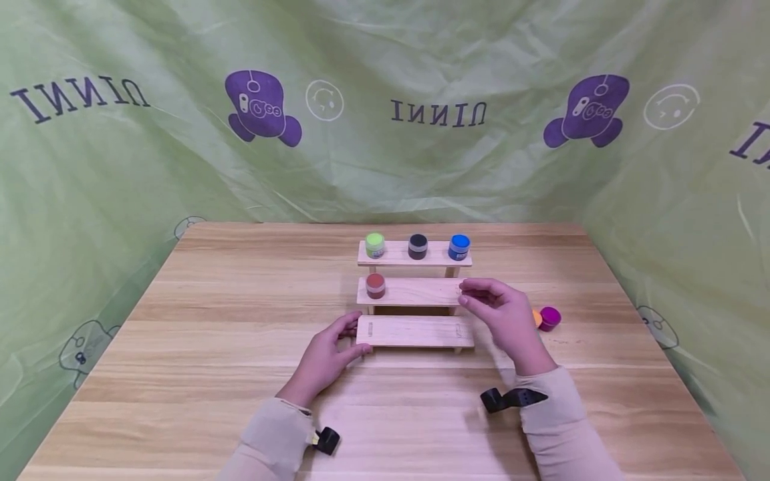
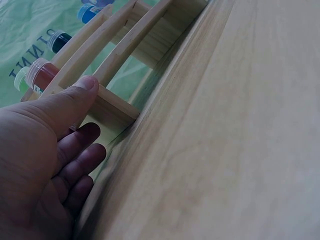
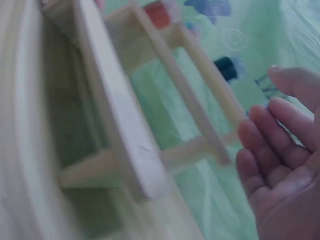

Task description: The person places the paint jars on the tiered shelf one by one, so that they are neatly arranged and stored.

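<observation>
A three-tier wooden stand (image 1: 415, 332) stands on the table. My left hand (image 1: 327, 357) holds the left end of its lowest tier, thumb at the front corner and fingers toward the back; in the left wrist view the thumb (image 2: 86, 84) lies on the tier's edge. A brown paint pot (image 1: 375, 286) sits at the left of the middle tier. My right hand (image 1: 504, 317) hovers by that tier's right end, fingers loosely bent with nothing between them. Light green (image 1: 375, 245), black (image 1: 418, 246) and blue (image 1: 459, 247) paint pots line the top tier.
On the table right of the stand, a purple pot (image 1: 550, 318) lies beside an orange pot (image 1: 537, 318), which the right hand partly hides. A green printed cloth (image 1: 385, 167) hangs behind and beside the wooden table (image 1: 240, 287).
</observation>
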### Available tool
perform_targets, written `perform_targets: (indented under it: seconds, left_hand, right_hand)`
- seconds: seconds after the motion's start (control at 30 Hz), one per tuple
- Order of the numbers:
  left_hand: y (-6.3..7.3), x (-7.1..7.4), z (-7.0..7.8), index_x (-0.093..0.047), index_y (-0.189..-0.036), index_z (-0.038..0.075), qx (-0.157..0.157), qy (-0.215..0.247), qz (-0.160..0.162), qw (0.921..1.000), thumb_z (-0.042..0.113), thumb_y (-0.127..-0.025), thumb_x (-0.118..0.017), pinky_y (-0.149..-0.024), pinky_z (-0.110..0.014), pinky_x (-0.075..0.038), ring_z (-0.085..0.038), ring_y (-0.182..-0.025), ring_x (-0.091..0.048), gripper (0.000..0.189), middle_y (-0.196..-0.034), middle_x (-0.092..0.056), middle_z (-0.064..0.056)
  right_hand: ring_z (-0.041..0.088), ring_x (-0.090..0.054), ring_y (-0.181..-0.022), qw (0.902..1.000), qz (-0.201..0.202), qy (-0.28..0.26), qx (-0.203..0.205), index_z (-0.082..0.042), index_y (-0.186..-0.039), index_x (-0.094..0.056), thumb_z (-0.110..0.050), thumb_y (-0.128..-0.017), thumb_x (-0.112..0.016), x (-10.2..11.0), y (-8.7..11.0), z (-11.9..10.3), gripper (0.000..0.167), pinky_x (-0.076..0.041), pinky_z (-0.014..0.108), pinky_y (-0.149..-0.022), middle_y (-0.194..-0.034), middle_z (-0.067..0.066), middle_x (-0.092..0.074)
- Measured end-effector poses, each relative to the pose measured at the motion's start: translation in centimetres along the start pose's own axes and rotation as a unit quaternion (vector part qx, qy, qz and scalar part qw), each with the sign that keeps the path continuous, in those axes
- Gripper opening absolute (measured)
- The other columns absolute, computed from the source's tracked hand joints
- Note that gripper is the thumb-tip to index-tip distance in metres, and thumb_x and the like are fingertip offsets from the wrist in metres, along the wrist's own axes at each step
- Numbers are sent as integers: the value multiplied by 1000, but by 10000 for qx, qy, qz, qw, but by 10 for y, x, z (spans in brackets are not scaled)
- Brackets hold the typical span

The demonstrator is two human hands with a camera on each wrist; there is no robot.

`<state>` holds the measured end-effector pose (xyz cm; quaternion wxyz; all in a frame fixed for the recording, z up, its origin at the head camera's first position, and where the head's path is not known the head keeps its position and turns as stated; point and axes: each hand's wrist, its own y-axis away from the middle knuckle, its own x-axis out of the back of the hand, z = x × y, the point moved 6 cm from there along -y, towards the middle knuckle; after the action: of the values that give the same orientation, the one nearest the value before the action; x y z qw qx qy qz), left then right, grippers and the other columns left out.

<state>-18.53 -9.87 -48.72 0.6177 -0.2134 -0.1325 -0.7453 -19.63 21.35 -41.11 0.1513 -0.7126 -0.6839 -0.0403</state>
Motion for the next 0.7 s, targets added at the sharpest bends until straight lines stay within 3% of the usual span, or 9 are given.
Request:
perform_targets:
  seconds: [0.17,0.23,0.43,0.47,0.57,0.7]
  left_hand:
    - [0,-1,0,-57,-142,13,-7,-11,-7,10000,25,-82,-85,-103,-45,-46,-19,-111,-63,67,-114,-69,0]
    - [0,0,0,-57,-142,13,-6,-39,-3,10000,25,-82,-85,-103,-44,-47,-19,-111,-63,67,-114,-69,0]
    - [0,0,1,-57,-141,12,-23,-44,5,10000,24,-81,-85,-102,-44,-47,-19,-111,-64,67,-114,-69,0]
    - [0,0,1,-57,-141,12,-25,-41,4,10000,24,-81,-85,-102,-44,-47,-19,-111,-64,68,-114,-69,0]
    - [0,0,0,-57,-142,12,-21,-42,6,10000,24,-82,-85,-103,-45,-47,-20,-111,-64,67,-114,-69,0]
    - [0,0,0,-57,-141,12,-28,-44,5,10000,25,-82,-85,-103,-45,-46,-19,-111,-63,67,-114,-69,0]
  right_hand:
    - [5,-68,-96,9994,-15,241,-266,0,-121,-69,-21,-92,-76,21,1,0,37,-55,18,-81,-115,16,-71]
    - [4,-67,-94,9990,21,259,-359,0,-123,-68,-23,-93,-75,29,1,1,39,-54,16,-75,-113,9,-72]
    - [1,-67,-96,9990,66,185,-407,3,-128,-63,-24,-95,-73,53,1,8,44,-53,13,-77,-107,-13,-71]
    - [1,-67,-98,9990,58,189,-395,4,-129,-62,-23,-95,-73,56,1,10,45,-53,14,-82,-107,-14,-70]
    - [0,-66,-99,9990,35,120,-434,5,-129,-61,-23,-95,-72,65,0,17,46,-52,14,-83,-107,-15,-70]
    - [0,-65,-95,9978,114,143,-640,-1,-129,-64,-26,-95,-73,77,1,28,44,-55,19,-71,-107,-16,-71]
